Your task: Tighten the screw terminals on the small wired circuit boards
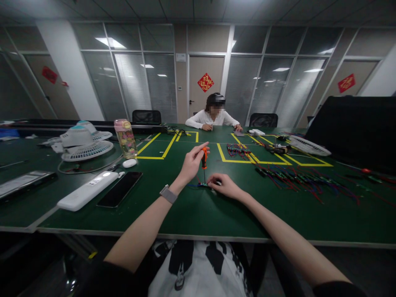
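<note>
My left hand point(192, 162) is closed around the handle of an orange and black screwdriver point(204, 158). The screwdriver stands upright, its shaft pointing down at a small green circuit board point(203, 185) with thin red and blue wires. Whether the tip sits in a screw is too small to tell. My right hand point(225, 185) lies low on the table at the board's right end, thumb and fingertips pinched on its edge. A grey watch band point(168, 194) is on my left wrist.
Wired circuit boards point(297, 177) lie in a row at right, with a bundle point(238, 151) inside yellow tape. At left are a phone point(120, 189), a white elongated device point(88, 190), a bottle point(125, 139) and fans point(86, 144). A person point(213, 115) sits opposite.
</note>
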Demonstrator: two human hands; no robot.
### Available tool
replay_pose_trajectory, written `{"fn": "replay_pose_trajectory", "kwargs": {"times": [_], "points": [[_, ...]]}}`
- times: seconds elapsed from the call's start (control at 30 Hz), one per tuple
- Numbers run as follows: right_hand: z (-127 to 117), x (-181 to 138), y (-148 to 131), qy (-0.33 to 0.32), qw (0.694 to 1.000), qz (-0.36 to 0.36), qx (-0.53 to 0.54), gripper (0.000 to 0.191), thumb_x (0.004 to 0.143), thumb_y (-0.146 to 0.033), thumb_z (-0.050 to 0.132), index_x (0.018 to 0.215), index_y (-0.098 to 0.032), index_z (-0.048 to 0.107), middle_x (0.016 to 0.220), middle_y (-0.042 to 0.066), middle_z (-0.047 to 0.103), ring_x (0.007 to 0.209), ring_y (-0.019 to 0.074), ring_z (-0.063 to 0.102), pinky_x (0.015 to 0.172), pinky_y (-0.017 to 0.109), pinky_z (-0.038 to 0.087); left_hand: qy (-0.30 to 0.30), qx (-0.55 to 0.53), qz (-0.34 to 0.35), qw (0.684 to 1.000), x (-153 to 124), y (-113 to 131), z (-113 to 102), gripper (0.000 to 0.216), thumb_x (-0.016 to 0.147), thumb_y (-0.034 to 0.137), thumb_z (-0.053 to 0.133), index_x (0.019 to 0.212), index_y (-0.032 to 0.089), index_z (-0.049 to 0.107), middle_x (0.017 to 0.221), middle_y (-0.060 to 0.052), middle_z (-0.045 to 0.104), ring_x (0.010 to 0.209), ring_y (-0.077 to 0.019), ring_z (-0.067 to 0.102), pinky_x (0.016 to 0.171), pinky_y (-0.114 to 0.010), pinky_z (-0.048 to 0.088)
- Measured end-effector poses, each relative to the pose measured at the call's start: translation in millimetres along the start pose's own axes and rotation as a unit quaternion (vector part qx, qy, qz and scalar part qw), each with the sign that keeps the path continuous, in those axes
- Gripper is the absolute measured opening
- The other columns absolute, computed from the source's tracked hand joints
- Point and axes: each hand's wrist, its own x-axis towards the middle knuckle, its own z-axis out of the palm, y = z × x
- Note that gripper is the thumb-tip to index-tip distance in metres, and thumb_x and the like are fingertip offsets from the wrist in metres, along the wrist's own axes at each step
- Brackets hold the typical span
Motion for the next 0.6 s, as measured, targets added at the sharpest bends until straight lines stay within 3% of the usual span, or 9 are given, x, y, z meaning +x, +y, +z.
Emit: {"fn": "replay_pose_trajectory", "kwargs": {"times": [0.13,0.23,0.37,0.43,0.6], "points": [[-0.7,0.0,-1.2,-0.003,1.0,0.006,-0.005,0.012,0.077,-0.02,0.055,0.083,-0.014,0.065,0.073,0.002,0.063,0.065,0.0127,0.054,0.064,0.024,0.043,0.025,0.024,0.0,0.999,0.2,-2.4,-0.9,0.031,0.081,0.03,0.056,0.109,0.019,0.063,0.097,-0.006,0.06,0.085,-0.014,0.06,0.077,-0.027,0.049],[-0.6,0.3,-0.8,-0.005,1.0,0.008,-0.005,0.012,0.077,-0.017,0.054,0.083,-0.014,0.065,0.072,0.002,0.063,0.064,0.0126,0.054,0.064,0.024,0.043,0.041,0.075,0.015,0.996,-0.3,-2.8,-0.8,0.029,0.081,0.032,0.056,0.107,0.022,0.064,0.102,-0.006,0.056,0.089,-0.0138,0.057,0.077,-0.024,0.048],[-0.1,0.4,0.9,-0.006,1.0,0.011,-0.003,0.013,0.077,-0.018,0.054,0.085,-0.015,0.065,0.072,0.001,0.064,0.064,0.0125,0.054,0.063,0.023,0.042,-0.003,0.001,-0.011,1.0,1.2,-3.0,-0.3,0.034,0.087,0.028,0.044,0.118,0.021,0.058,0.105,-0.006,0.06,0.09,-0.014,0.059,0.08,-0.027,0.048],[0.2,0.5,1.3,-0.004,1.0,0.013,-0.005,0.013,0.078,-0.02,0.054,0.084,-0.015,0.065,0.071,0.001,0.063,0.063,0.0124,0.054,0.062,0.023,0.042,-0.005,-0.018,-0.021,1.0,1.4,-3.1,-0.4,0.034,0.086,0.028,0.047,0.117,0.019,0.058,0.1,-0.006,0.062,0.085,-0.0141,0.061,0.078,-0.028,0.049],[1.0,0.8,1.8,-0.003,1.0,0.011,-0.016,0.012,0.078,-0.023,0.056,0.083,-0.015,0.064,0.068,0.0,0.061,0.062,0.0123,0.053,0.061,0.023,0.041,0.043,0.09,0.021,0.995,-0.6,-2.1,-1.4,0.029,0.08,0.031,0.057,0.107,0.021,0.064,0.102,-0.006,0.055,0.091,-0.0147,0.056,0.079,-0.025,0.048]]}}
